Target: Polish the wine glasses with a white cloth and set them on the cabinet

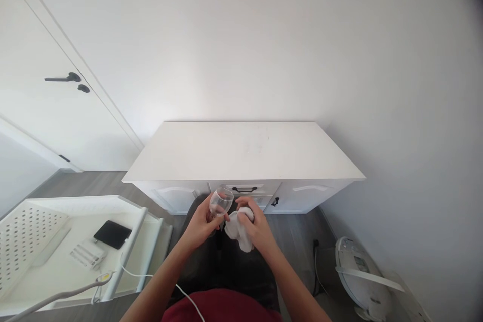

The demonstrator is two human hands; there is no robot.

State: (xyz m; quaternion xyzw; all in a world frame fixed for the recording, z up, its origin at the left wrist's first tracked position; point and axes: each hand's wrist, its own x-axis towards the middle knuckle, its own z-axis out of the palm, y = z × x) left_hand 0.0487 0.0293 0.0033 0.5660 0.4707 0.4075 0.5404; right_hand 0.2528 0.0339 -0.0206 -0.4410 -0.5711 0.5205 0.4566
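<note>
Writing: none readable anywhere.
Black case [112, 234]: one, on the white tray [45, 261], left of the cabinet [241, 153].
Left hand [202, 221]: gripping one clear glass [221, 202], before the cabinet.
Right hand [256, 226]: clutching one white cloth [238, 229], just beside the glass.

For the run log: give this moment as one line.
left hand: holds clear stemmed glass | right hand: holds crumpled white cloth beside glass | behind: white cabinet
</note>
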